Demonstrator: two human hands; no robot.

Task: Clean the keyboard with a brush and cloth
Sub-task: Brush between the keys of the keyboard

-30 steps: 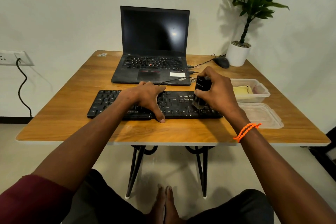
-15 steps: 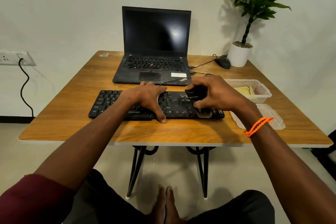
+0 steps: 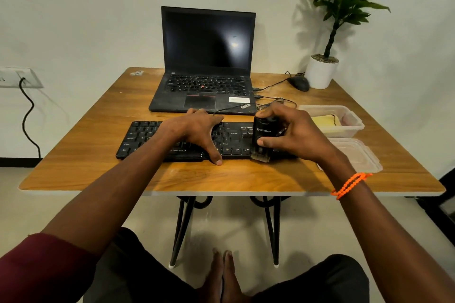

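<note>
A black keyboard (image 3: 147, 138) lies across the wooden table (image 3: 98, 172) in front of me. My left hand (image 3: 194, 130) rests flat on its middle, thumb down at the front edge. My right hand (image 3: 293, 133) grips a black brush (image 3: 263, 134), whose pale bristles (image 3: 261, 157) touch the keyboard's right front edge. The right end of the keyboard is hidden under that hand. A yellow cloth (image 3: 325, 122) lies in a clear container (image 3: 354, 125) to the right.
An open black laptop (image 3: 206, 61) stands behind the keyboard, its cables running right to a black mouse (image 3: 299, 83). A potted plant (image 3: 320, 71) fills the back right corner. A clear lid (image 3: 354, 155) lies near the right edge.
My right hand has drawn the brush across the keyboard's right part toward me; the bristles now sit at the front edge. My left hand has stayed on the keys.
</note>
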